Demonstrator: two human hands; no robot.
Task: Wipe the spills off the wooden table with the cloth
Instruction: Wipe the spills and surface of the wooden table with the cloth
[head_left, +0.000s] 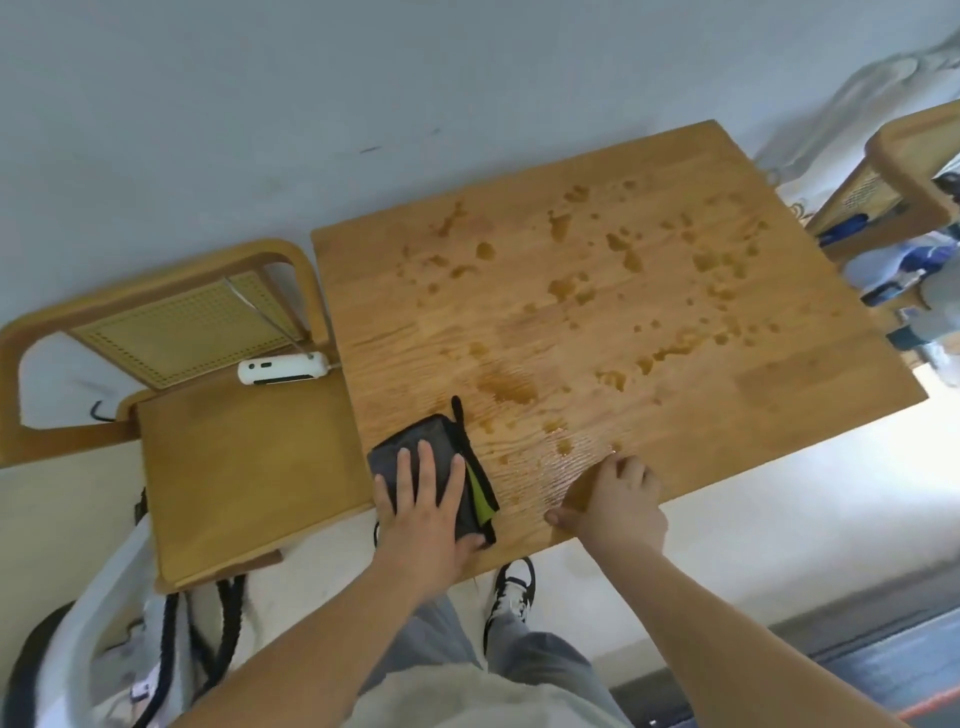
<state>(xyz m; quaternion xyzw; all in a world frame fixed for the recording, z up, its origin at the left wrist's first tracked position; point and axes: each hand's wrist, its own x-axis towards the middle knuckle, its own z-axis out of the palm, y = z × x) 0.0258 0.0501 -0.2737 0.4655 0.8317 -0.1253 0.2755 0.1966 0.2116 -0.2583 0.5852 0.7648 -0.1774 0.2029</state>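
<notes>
Many spills lay beyond left hand, pressed flat on cloth; right hand gripped wooden table edge; wiping barely begun, next push cloth forward

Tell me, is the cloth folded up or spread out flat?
Folded. The dark cloth forms a small thick pad under the left hand, with a green inner layer showing at its edge.

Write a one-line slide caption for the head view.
Left hand presses a dark cloth flat on the spill-dotted wooden table; right hand braces its near edge.
</notes>
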